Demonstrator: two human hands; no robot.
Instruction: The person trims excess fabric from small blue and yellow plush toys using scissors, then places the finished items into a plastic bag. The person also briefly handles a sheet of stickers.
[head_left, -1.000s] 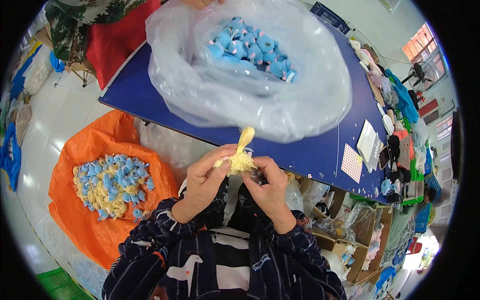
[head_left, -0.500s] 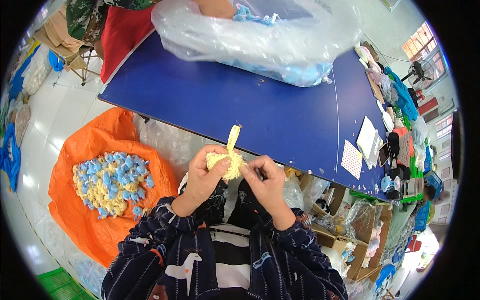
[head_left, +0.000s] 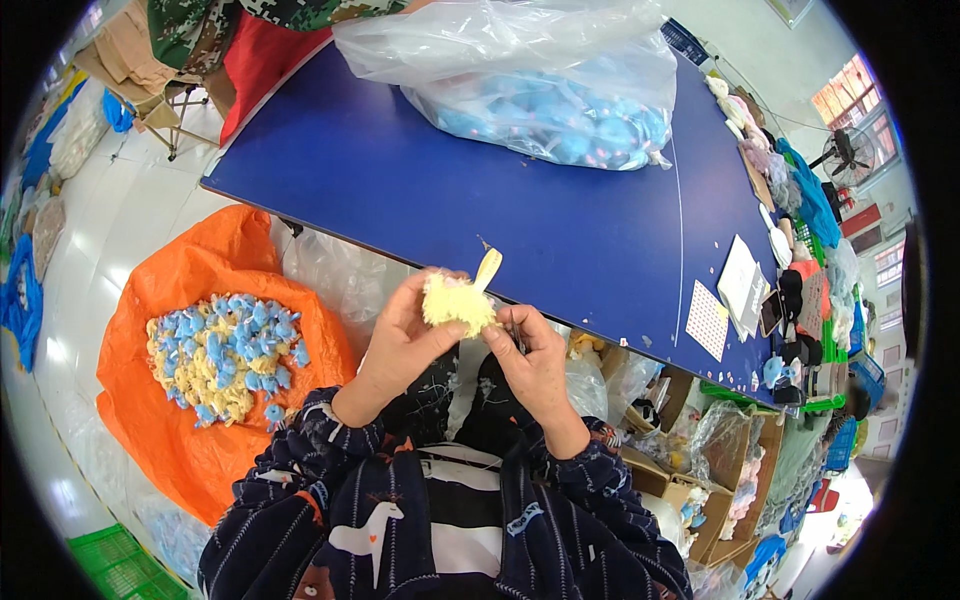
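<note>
A small fluffy yellow plush toy [head_left: 458,304] with a pale yellow ribbon loop [head_left: 488,268] sits between my hands, just off the near edge of the table. My left hand [head_left: 405,335] grips it from the left, thumb across its lower side. My right hand [head_left: 530,360] pinches its right edge between thumb and fingers. A thin dark object, perhaps a small tool, shows among the right fingers; its kind I cannot make out. On my left, an orange sack [head_left: 150,370] lies spread wide around a heap of small blue and yellow plush pieces [head_left: 228,355].
The blue table [head_left: 350,180] bears a clear plastic bag [head_left: 560,115] of blue plush toys, plus a dotted sticker sheet [head_left: 706,320] and papers at the right. A person in camouflage [head_left: 190,35] is at the far left. Cardboard boxes [head_left: 755,470] stand under the table's right side.
The plush toy has risen slightly and turned in my hands, its ribbon loop tilting further right. Across the table, the other person's hand has left the bag's opening, and the bag's upper part has shifted.
</note>
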